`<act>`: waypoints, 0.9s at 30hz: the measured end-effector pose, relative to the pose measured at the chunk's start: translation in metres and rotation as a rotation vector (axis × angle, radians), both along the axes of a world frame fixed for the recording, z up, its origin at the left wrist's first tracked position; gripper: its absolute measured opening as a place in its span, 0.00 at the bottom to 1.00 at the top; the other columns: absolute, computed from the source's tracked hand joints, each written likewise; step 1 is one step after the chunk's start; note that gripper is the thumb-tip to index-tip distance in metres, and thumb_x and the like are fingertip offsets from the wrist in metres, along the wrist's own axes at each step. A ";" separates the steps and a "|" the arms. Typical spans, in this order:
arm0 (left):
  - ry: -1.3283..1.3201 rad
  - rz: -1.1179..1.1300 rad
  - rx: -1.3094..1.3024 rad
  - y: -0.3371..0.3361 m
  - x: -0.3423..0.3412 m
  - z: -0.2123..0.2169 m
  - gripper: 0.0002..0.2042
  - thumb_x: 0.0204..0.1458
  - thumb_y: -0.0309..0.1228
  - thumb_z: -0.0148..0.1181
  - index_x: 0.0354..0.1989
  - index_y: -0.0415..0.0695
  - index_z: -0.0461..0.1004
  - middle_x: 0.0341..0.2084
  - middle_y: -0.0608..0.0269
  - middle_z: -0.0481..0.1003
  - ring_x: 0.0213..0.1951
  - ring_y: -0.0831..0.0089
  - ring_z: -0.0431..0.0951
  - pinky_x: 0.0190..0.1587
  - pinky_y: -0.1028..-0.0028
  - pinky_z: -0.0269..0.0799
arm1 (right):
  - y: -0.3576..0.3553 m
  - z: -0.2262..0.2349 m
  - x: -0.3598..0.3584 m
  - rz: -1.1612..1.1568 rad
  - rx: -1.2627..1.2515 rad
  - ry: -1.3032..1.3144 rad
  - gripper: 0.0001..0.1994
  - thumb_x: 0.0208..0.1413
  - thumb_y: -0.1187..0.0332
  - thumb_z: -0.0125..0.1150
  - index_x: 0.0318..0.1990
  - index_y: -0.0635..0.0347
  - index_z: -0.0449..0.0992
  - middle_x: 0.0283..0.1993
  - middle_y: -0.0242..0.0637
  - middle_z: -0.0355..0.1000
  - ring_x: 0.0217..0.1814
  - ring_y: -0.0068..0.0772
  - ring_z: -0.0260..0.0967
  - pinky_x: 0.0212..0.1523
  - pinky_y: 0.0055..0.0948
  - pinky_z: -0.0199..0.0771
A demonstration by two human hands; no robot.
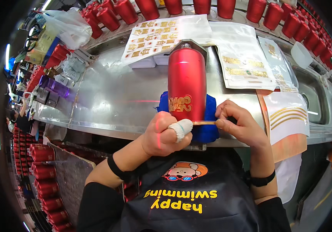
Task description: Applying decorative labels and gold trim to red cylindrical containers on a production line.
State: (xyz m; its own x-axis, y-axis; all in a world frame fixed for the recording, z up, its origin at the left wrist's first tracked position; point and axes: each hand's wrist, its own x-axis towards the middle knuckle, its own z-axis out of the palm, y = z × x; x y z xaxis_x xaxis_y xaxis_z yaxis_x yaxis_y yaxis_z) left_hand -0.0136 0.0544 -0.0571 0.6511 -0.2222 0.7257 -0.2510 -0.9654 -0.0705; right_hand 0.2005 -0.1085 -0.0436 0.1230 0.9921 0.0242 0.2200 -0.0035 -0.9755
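A red metallic bottle (pixel 187 77) lies lengthwise in front of me with its base toward me, and a gold decal (pixel 180 103) sits near that end. A thin gold strip (pixel 204 123) stretches across the bottle's near end. My right hand (pixel 240 123) pinches the strip's right end between thumb and fingers. At the other end my left hand (pixel 166 133) is closed, with a white knitted cover (pixel 181 129) on one finger. Its fingertips look to be on the strip, though the grip itself is partly hidden. Underneath the bottle is a blue cloth (pixel 209 131).
Decal sheets (pixel 147 38) lie beyond the bottle on the metal table (pixel 115 89), with more gold-printed sheets (pixel 247 67) to the right. A sheet of curved gold strips (pixel 288 114) rests near a sink (pixel 312 94). Red bottles (pixel 146 8) line the far side.
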 end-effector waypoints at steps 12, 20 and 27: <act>0.003 -0.021 -0.118 -0.002 0.004 0.005 0.13 0.23 0.23 0.65 0.24 0.48 0.77 0.40 0.66 0.72 0.34 0.66 0.68 0.29 0.68 0.64 | 0.004 0.001 -0.006 -0.035 0.023 -0.019 0.13 0.58 0.66 0.63 0.27 0.60 0.67 0.40 0.34 0.64 0.39 0.23 0.60 0.41 0.23 0.63; -0.019 -0.053 0.024 0.002 0.005 0.010 0.13 0.22 0.25 0.64 0.23 0.49 0.77 0.41 0.69 0.72 0.37 0.66 0.67 0.31 0.68 0.65 | 0.008 -0.004 -0.010 -0.054 0.061 -0.090 0.12 0.57 0.68 0.63 0.27 0.61 0.67 0.38 0.34 0.64 0.38 0.24 0.60 0.41 0.23 0.62; 0.125 -0.093 0.088 0.000 0.011 0.020 0.13 0.23 0.27 0.66 0.25 0.52 0.79 0.42 0.72 0.72 0.39 0.66 0.67 0.33 0.69 0.66 | 0.009 -0.004 -0.011 -0.089 0.097 -0.087 0.11 0.55 0.68 0.64 0.27 0.61 0.69 0.33 0.37 0.66 0.36 0.33 0.65 0.39 0.29 0.66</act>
